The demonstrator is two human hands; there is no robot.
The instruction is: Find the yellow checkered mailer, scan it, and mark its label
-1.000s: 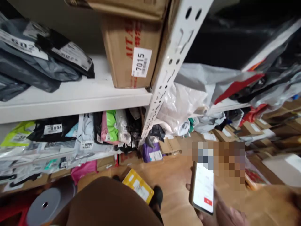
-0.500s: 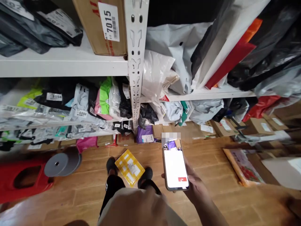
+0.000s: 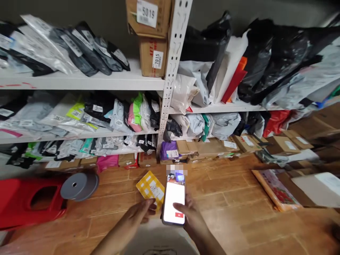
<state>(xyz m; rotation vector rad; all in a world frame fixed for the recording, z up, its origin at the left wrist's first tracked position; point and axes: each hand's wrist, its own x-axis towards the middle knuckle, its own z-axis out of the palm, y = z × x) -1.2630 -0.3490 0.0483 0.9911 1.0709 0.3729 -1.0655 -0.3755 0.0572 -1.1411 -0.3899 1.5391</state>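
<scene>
A smartphone [image 3: 174,202] with a lit, mostly white screen lies in my right hand [image 3: 192,214]. My right thumb reaches over the screen, just above a small red button. To the phone's left is my left hand [image 3: 142,212], its fingers loosely bent and apart, holding nothing. Below both hands, a yellow-and-white checked parcel [image 3: 149,186] with a white label lies on the wooden floor. The phone and my left hand cover part of it.
White shelves [image 3: 127,83] hold many bagged parcels, split by an upright post [image 3: 172,67]. Numbered cartons [image 3: 152,56] stand beside it. On the floor are a red plastic stool [image 3: 20,202], a grey round object [image 3: 79,186], brown boxes [image 3: 247,141] and an orange-edged package [image 3: 276,187].
My left hand, a blur low in the view before, has come up beside the phone. The phone has shifted left, and my right thumb now lies over its screen. The camera view takes in more shelf.
</scene>
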